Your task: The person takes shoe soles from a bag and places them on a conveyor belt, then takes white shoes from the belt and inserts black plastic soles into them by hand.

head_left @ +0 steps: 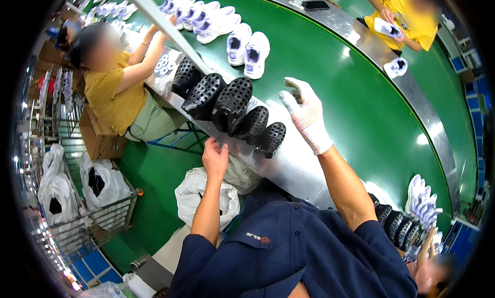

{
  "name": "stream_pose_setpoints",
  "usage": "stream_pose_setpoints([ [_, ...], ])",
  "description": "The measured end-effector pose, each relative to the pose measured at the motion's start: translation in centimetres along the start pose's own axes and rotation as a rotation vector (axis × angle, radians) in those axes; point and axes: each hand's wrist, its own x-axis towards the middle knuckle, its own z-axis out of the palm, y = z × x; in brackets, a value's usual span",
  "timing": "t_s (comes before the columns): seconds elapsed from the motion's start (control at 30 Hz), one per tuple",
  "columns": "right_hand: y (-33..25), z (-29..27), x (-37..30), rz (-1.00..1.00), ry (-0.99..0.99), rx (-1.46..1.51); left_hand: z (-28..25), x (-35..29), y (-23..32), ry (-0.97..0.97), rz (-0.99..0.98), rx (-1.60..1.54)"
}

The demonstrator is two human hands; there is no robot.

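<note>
Several black shoe-shaped plastic forms (pixel 232 99), dotted with round holes, stand in a slanting row on the metal ledge (pixel 299 166) before me. My left hand (pixel 215 158) is bare and sits at the ledge's near edge, just below the row. Its fingers are loosely bent and apart, with nothing seen in them. Over the edge of the green belt (pixel 361 107), my right hand (pixel 307 115) wears a white striped glove. Thumb and fingers are apart and I see nothing between them. A white sack (pixel 203 195) stands under my left forearm.
White and lilac sneakers (pixel 247 53) rest on the belt beyond the row. A grey post (pixel 170 32) slants across the upper left. Co-workers sit at left, far right and lower right. More black forms (pixel 397 223) lie at right. A wire cart (pixel 98 210) holds white sacks.
</note>
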Motion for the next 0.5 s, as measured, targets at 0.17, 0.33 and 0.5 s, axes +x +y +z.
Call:
stream_pose_setpoints([
  [0.17,5.1,-5.0,-6.4,0.273,0.102,-0.087,-1.6,-4.9,5.8,-0.138,0.303,-0.048],
  [0.33,6.2,-10.0,-17.0,0.727,-0.059,-0.256,1.3,-7.6,12.4,-0.465,0.542,-0.14],
  [0.5,6.3,-11.4,-25.7,0.9,-0.014,-0.317,5.0,-9.8,13.8,-0.906,0.553,-0.121],
])
